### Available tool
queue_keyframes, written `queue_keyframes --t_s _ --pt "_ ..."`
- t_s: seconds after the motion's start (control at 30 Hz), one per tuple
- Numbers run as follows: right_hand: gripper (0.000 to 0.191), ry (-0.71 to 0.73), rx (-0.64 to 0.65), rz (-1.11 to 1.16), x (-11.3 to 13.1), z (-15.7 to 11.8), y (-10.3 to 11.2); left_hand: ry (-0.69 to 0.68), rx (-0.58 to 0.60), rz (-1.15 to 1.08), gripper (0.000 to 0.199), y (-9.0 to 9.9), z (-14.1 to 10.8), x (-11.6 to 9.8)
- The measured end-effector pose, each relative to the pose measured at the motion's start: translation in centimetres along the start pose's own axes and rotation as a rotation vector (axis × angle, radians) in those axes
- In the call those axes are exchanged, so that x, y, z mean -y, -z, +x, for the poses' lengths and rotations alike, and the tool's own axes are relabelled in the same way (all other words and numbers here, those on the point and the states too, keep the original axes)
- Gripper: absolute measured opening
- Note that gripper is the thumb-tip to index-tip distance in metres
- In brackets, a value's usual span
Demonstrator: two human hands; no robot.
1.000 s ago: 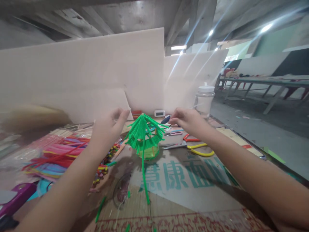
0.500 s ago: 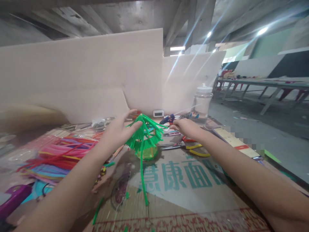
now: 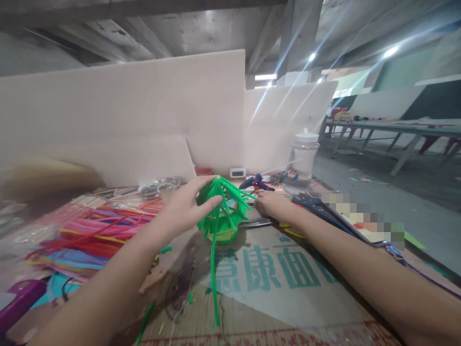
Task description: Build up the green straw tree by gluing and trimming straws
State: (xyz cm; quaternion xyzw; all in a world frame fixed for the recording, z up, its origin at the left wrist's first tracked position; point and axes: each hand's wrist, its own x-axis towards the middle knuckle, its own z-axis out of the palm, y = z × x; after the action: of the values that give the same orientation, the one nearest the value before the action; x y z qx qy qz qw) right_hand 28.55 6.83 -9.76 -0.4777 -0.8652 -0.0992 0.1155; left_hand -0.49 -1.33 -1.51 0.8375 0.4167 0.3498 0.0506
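My left hand (image 3: pixel 192 202) curves around the left side of a green pipe-cleaner structure (image 3: pixel 225 221), its thumb lying across the front near the peak. The structure is shaped like a cone roof with fringed strands over a lighter green round base, and one long strand hangs forward over the board. On the other side, my right hand (image 3: pixel 272 204) has its fingers drawn together at the tip of a strand that sticks out to the right. Beneath that hand lie scissors (image 3: pixel 260 223) with yellow handles, partly hidden. Just behind its fingers rests a blue glue gun (image 3: pixel 254 182).
Colourful pipe cleaners (image 3: pixel 97 230) lie in a heap at left, near a purple tool (image 3: pixel 21 302). A lidded clear bottle (image 3: pixel 303 161) and a small white digital clock (image 3: pixel 237 172) stand at the back before white panels (image 3: pixel 144 110). Dark-handled tools (image 3: pixel 317 206) lie at right.
My right hand has come down and slightly left, away from the glue gun, to the strand's tip. The left hand stays around the green structure, and the view has shifted slightly.
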Motion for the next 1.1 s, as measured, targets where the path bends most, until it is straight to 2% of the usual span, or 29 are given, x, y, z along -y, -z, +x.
queue_keyframes --t_s 0.07,0.2,0.3,0.37,0.47,0.6,0.87,1.1 --pt "0.02 -0.06 -0.092 0.036 -0.2 0.2 1.1 -0.013 0.0 0.011 0.049 0.0 -0.1 -0.1" --pt "0.041 -0.147 -0.281 0.116 0.3 0.0 5.6 -0.023 0.012 0.006 0.05 0.1 -0.1 -0.2" --pt "0.037 0.014 -0.434 0.29 2.3 -0.9 8.8 -0.031 0.023 -0.004 0.05 0.1 0.0 -0.3" --pt "0.032 0.132 -0.487 0.316 3.9 -1.5 9.9 -0.045 0.025 -0.011 0.049 0.2 0.0 -0.3" --pt "0.024 0.274 -0.521 0.217 5.3 -1.7 9.9 -0.081 0.032 -0.019 0.047 0.2 0.0 -0.4" --pt "0.021 0.376 -0.551 0.101 5.3 -1.0 9.1 -0.116 0.036 -0.017 0.044 0.2 -0.2 -0.6" --pt "0.018 0.431 -0.629 0.107 5.2 -0.7 8.9 -0.196 0.067 0.002 0.041 0.4 -0.3 -1.3" --pt "0.017 0.458 -0.598 0.099 5.2 -0.5 8.7 -0.256 0.069 0.031 0.037 0.3 -0.4 -1.8"
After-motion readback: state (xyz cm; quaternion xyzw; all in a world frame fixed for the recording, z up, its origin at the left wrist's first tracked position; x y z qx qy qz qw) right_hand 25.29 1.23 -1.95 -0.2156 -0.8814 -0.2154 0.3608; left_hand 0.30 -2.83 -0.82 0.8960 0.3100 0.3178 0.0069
